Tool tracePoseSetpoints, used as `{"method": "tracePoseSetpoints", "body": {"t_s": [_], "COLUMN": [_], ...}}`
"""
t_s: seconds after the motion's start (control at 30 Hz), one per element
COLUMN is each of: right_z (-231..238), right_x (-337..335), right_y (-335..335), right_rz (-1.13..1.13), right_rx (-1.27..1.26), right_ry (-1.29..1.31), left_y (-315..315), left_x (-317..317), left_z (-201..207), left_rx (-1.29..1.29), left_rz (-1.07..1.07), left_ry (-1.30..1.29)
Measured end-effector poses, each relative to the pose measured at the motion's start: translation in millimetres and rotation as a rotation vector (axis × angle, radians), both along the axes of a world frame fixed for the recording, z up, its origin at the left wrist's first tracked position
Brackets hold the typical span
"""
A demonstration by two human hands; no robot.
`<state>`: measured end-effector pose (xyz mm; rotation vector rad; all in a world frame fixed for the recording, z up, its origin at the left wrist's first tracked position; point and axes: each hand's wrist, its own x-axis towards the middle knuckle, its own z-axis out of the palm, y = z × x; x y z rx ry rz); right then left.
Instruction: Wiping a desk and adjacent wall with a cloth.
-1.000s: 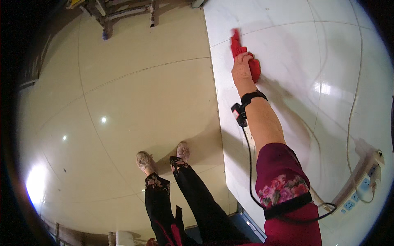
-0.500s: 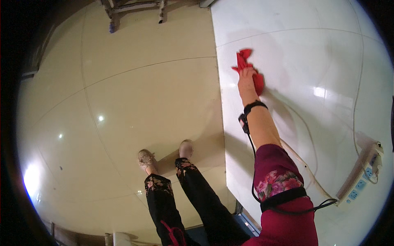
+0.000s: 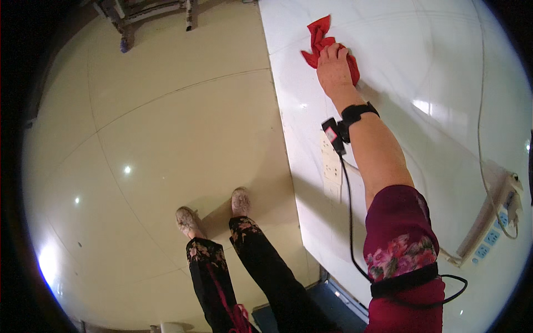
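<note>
My right hand (image 3: 336,69) presses a crumpled red cloth (image 3: 319,39) onto the glossy white tabletop (image 3: 400,50), toward its far left edge. The fingers are bent over the cloth, and part of it spreads out beyond them, with another fold showing beside the palm. A black strap (image 3: 360,112) with a small device and a cable goes round my right wrist. My left hand is out of the picture.
A white power strip with blue sockets (image 3: 491,236) lies at the right, a plug and thin cable (image 3: 480,139) attached. Another socket strip (image 3: 332,166) shows beside my forearm. Beige tiled floor (image 3: 183,127) lies left of the table; a stool-like frame (image 3: 150,12) stands far left.
My right hand has moved farther away across the tabletop, taking the red cloth along. The socket strip beside my forearm has come into sight. The whole view has shifted slightly.
</note>
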<state>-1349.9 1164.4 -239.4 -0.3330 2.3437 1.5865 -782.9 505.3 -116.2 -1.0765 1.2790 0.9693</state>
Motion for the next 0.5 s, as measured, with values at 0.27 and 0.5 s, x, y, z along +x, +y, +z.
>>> {"method": "tracePoseSetpoints", "body": {"t_s": [0.27,0.5], "right_z": [27,116], "right_x": [84,62], "right_y": [1,-8], "right_rz": [-0.147,-0.037], "right_rx": [-0.001,-0.036], "right_ry": [-0.228,0.013], "left_y": [-11,-44], "left_x": [8,18], "left_z": [6,-5], "left_rx": [0.002,-0.014], "left_rz": [-0.032,0.055], "left_ry": [0.035,0.057]}}
